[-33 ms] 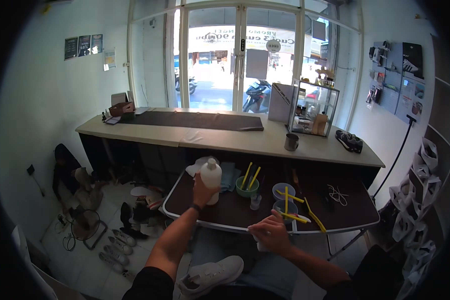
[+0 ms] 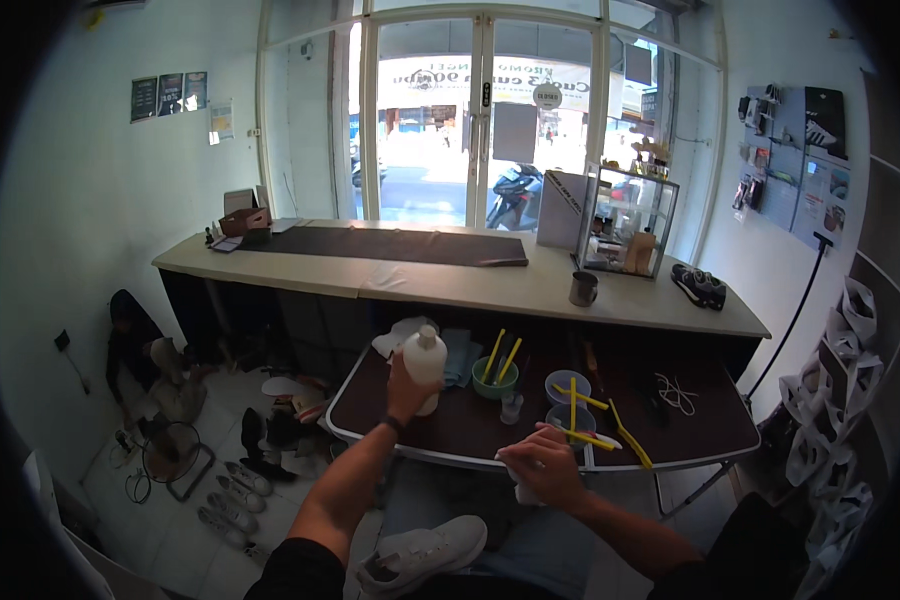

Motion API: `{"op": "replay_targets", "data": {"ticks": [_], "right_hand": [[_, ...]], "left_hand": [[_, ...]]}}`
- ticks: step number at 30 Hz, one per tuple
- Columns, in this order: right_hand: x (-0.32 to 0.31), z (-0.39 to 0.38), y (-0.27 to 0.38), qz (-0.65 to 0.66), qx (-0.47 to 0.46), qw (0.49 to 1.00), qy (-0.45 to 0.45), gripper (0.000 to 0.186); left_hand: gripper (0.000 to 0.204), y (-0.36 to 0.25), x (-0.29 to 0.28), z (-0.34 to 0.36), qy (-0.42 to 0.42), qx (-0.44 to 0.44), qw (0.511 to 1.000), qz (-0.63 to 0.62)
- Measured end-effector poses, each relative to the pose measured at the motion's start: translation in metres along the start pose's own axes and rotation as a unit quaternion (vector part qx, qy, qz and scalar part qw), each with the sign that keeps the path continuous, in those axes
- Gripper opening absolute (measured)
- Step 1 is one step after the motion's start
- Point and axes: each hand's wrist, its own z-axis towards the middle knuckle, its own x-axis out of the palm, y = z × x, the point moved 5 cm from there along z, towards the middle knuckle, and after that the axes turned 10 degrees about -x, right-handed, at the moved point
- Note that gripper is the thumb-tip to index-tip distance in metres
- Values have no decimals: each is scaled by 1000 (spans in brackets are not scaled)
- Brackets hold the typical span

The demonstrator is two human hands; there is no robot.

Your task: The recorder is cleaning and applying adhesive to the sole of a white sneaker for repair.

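—At the tabletop's (image 2: 460, 432) left side, what does the left hand (image 2: 405, 392) have?
—It's wrapped around a capped white bottle (image 2: 426, 358); I can't tell whether the base touches down.
—And the right hand (image 2: 550, 466)?
—Curled around a white item (image 2: 526, 493), mostly hidden, by the near edge.
—What's close by?
—Right of the bottle, a small clear cup (image 2: 511, 408), and behind that a green bowl (image 2: 492, 388) holding yellow sticks (image 2: 512, 354).
—Lower down?
—A white sneaker (image 2: 425, 555), at the person's lap.
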Motion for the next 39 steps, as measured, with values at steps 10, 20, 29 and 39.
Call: {"op": "replay_targets", "data": {"ticks": [10,20,29,39], "right_hand": [[-33,53,1,23,84,976,-199,13],[0,27,11,-19,7,990,-139,21],[52,-27,-4,205,187,912,-303,17],[50,-8,-14,121,233,932,-248,18]], "left_hand": [[99,-98,-26,-106,129,108,985,44],[92,-130,-46,-122,163,195,956,148],[98,-192,-70,-104,161,366,803,442],[96,-138,-57,-98,189,309,869,337]]}}
